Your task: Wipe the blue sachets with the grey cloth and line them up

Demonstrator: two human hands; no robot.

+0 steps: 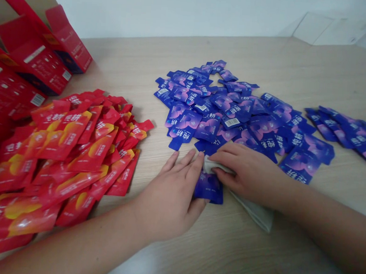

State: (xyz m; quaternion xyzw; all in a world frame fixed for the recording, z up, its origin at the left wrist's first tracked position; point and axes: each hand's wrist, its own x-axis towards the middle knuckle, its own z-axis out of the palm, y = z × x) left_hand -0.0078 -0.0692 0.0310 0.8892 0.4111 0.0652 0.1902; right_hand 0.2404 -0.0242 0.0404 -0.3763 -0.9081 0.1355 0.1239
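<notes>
A blue-purple sachet point(209, 190) lies flat on the wooden table, between my two hands. My left hand point(178, 194) rests spread on the table with its fingertips and thumb at the sachet's left edge. My right hand point(246, 170) pinches a white cloth point(255, 211) and presses it on the upper part of this sachet; the cloth's tail hangs down to the right over the table. Just beyond my hands spreads a heap of similar blue-purple sachets point(231, 107).
At the left is a large pile of red-orange sachets point(65, 142), with red open boxes point(35, 62) behind it. More blue sachets point(353, 131) lie in an overlapping row at the right. A white object point(322, 29) stands at the back right of the table point(119, 63).
</notes>
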